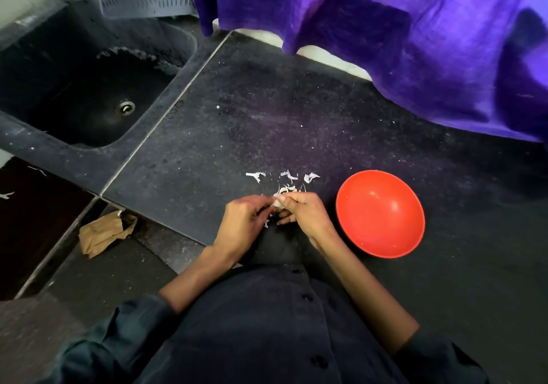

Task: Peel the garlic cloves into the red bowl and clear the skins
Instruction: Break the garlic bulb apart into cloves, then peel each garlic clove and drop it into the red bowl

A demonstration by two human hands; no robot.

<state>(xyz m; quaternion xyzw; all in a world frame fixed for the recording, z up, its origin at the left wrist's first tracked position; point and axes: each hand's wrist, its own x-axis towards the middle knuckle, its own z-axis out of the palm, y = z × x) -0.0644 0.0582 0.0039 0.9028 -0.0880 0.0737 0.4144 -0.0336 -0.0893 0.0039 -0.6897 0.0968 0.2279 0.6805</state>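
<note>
Both hands work 1 garlic clove (277,203) over the table (207,152): left hand (246,220) grip pinches it, right hand (302,211) grip pinches skin. Red bowl (380,214) at 3 o'clock looks empty; skins (284,177) at 12. Best to pull skin away, drop clove right.

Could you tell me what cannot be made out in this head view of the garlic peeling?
- Garlic clove: mostly hidden between the left hand and right hand; peel state unclear.
- Red bowl: specks inside too small to identify.
- Brown paper bag: contents hidden.
</note>
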